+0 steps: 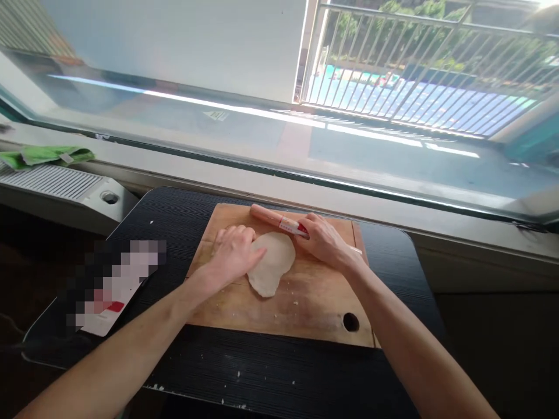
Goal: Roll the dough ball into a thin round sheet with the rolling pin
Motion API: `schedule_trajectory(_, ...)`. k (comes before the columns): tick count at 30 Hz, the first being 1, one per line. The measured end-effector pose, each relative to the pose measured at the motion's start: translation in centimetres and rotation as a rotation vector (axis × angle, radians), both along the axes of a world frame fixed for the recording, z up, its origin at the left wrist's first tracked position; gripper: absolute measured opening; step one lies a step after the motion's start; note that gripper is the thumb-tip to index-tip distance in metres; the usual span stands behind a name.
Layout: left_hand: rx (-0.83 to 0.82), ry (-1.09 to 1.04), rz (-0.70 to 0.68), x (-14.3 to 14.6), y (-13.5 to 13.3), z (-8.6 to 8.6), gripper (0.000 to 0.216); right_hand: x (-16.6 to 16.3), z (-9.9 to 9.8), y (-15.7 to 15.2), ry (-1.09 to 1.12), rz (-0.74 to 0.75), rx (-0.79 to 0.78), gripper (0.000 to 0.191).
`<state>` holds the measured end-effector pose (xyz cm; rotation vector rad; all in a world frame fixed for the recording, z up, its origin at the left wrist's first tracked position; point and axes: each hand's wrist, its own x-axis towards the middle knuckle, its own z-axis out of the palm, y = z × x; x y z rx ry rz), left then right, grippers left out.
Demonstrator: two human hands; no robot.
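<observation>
A flat, thin piece of dough [273, 265] lies on a wooden cutting board [314, 314], roundish with a narrower lobe toward me. My left hand [236, 250] is at its left edge, fingers curled and the thumb on top of the dough. Beyond the dough lies a wooden rolling pin [267, 215] with a red and white label, slanting across the back of the board. My right hand [323, 238] is closed over its right part, hiding most of that end; a pale tip shows past the wrist.
The board rests on a black table [209, 361] dotted with white crumbs. A partly blurred, pale flat object [105, 317] lies at the table's left. Behind are a windowsill [279, 186] and glass; at far left a green cloth [48, 156] lies on a radiator [56, 183].
</observation>
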<state>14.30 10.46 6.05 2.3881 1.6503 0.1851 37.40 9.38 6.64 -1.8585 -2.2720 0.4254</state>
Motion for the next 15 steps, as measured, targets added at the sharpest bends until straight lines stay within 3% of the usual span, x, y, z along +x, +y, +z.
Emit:
schedule_trajectory(4, -0.136, -0.023, -0.007, 1.0, 0.2, 0.5, 0.017, 0.5, 0.7, -2.7, 0.003, -0.204, 0.061, 0.018)
schedule_trajectory(7, -0.199, -0.152, 0.033, 1.3, 0.5, 0.7, 0.025, 0.7, 1.5, -5.2, 0.002, -0.307, 0.081, 0.015)
schedule_trajectory(13, -0.319, -0.825, 0.274, 1.5, -1.6, 0.6, 0.022, 0.9, 1.7, -8.0, -0.019, -0.327, 0.122, 0.012)
schedule_trajectory(15, -0.312, -0.844, 0.336, 0.5, -3.5, 0.2, 0.023, 0.9, 1.4, -8.3, -0.035, -0.324, 0.116, 0.013)
